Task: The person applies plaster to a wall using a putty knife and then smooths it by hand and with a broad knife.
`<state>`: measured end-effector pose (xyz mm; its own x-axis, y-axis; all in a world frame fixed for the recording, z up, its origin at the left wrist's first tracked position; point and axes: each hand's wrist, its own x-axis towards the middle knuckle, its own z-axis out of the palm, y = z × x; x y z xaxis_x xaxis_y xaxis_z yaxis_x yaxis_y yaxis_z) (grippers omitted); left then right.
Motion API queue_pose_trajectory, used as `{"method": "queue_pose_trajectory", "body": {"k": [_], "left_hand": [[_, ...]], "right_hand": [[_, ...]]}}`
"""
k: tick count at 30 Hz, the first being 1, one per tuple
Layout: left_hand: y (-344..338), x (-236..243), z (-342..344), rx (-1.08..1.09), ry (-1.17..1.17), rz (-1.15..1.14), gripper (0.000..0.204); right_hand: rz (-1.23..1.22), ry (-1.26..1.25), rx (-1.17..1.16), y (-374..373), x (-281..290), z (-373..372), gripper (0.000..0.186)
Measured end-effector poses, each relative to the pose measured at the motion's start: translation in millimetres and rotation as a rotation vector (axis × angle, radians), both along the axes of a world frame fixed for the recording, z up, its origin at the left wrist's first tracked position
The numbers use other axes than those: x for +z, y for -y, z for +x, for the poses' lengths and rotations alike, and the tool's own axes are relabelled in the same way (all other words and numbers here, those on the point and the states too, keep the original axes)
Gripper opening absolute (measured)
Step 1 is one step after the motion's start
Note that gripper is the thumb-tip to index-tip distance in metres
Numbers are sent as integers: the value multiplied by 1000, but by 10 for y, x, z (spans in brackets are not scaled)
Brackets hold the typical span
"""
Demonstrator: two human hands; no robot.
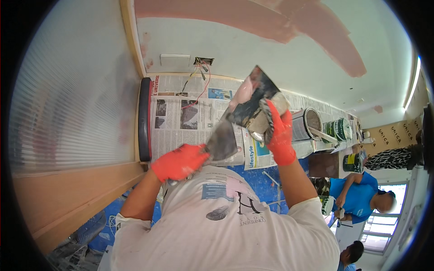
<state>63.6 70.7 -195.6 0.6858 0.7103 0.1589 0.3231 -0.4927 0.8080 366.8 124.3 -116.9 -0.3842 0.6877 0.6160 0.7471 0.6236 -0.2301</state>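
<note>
My left hand [181,162], in a red glove, is closed round the handle of a putty knife [224,143] with a grey, smeared blade. My right hand [281,135], in a matching glove, grips a wide, dark filling knife [263,90] near its handle end. Pink filler [244,91] coats one side of that wide blade, and pale residue crusts the part by my fingers. The two blades meet or overlap in front of my chest; motion blur hides whether they touch. Beneath them lies a newspaper-covered surface [176,131].
Loose wires [201,74] hang from an open wall box. Pink patches [334,38] mark the wall. A grey bucket [312,123] and green-labelled tubs [337,130] stand to the right. A ribbed translucent panel [81,99] rises at left. A person in blue [357,196] works at far right.
</note>
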Motion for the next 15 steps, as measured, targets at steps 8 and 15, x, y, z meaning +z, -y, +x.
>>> {"method": "queue_pose_trajectory", "body": {"k": [8, 15], "left_hand": [[-61, -38, -311, 216, 940, -1199, 26], [-101, -109, -393, 36, 1008, -1344, 22]], "right_hand": [[-490, -197, 490, 285, 428, -131, 43], [-256, 76, 659, 193, 502, -216, 52]]}}
